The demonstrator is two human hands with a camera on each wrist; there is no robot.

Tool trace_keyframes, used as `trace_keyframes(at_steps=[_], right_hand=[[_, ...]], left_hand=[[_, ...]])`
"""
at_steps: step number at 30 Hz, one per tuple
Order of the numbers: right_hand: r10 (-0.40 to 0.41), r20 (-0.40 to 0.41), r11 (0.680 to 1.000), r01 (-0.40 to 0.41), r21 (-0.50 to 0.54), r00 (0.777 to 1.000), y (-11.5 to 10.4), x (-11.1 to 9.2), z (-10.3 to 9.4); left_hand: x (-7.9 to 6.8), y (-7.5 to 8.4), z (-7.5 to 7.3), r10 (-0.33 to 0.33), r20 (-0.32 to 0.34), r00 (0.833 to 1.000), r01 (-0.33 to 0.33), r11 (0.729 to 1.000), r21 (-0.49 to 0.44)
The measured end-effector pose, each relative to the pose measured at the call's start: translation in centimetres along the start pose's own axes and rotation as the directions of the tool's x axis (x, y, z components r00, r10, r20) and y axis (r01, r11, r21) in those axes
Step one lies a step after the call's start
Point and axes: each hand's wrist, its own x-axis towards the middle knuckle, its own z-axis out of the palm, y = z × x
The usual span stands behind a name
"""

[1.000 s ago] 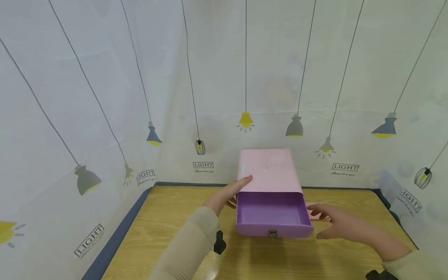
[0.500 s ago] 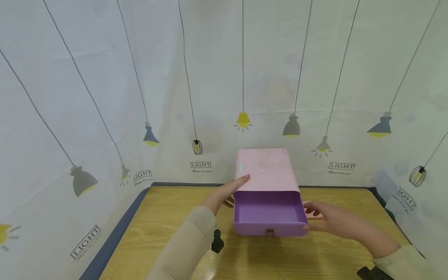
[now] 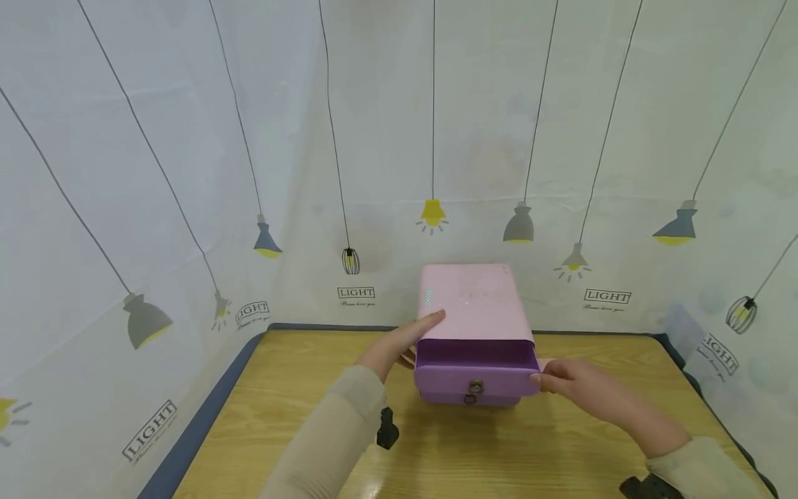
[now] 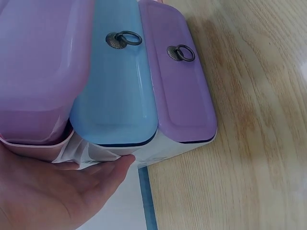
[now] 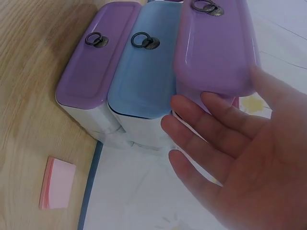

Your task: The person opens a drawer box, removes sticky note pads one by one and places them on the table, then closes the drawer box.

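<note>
A small cabinet with a pink top [image 3: 470, 298] stands at the back of the table, with three drawers. Its purple top drawer [image 3: 476, 380] is pulled partly out. Below it, the blue middle drawer [image 4: 120, 91] and purple bottom drawer [image 4: 184, 91] are closed, each with a ring pull. My left hand [image 3: 395, 350] braces the cabinet's left side, thumb on the pink top and fingers straight along the side. At the top drawer's right end, my right hand [image 3: 589, 391] pinches the front's edge between thumb and index finger; its other fingers extend beside the cabinet.
A pink block of paper [image 5: 60, 184] lies on the wooden table [image 3: 299, 416], right of the cabinet. Behind the table hangs a white cloth [image 3: 374, 138] printed with lamps. A dark blue border [image 3: 206, 409] runs along the table's left edge.
My right hand has come onto the top drawer's right end and moved away from me with it. The drawer has slid partway into the cabinet. My left hand has stayed in place.
</note>
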Motion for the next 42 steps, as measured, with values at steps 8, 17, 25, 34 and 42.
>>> trace_keyframes(at_steps=[8, 17, 25, 34, 42], right_hand=[[0.044, -0.076, 0.998, -0.041, 0.045, 0.996, 0.3, 0.9, 0.5], [0.144, -0.148, 0.986, -0.129, 0.109, 0.978, 0.6, 2.4, 0.8], [0.245, -0.241, 0.968, -0.224, 0.111, 0.939, 0.5, 3.0, 1.0], [0.292, -0.3, 0.956, -0.265, 0.127, 0.908, 0.6, 3.2, 0.9], [0.298, -0.301, 0.953, -0.265, 0.144, 0.906, 0.8, 3.7, 1.0]], left_hand=[[0.1, 0.1, 0.1, 0.006, 0.003, 1.0, -0.006, 1.0, -0.003], [0.2, 0.2, -0.1, -0.008, 0.002, 1.0, 0.008, 1.0, 0.0], [0.0, 0.2, 0.0, -0.007, 0.0, 1.0, 0.007, 1.0, -0.015], [0.0, 0.1, 0.1, -0.019, 0.001, 1.0, 0.019, 0.999, -0.029], [0.0, 0.8, 0.1, -0.033, -0.116, 0.993, 0.034, 0.999, 0.012]])
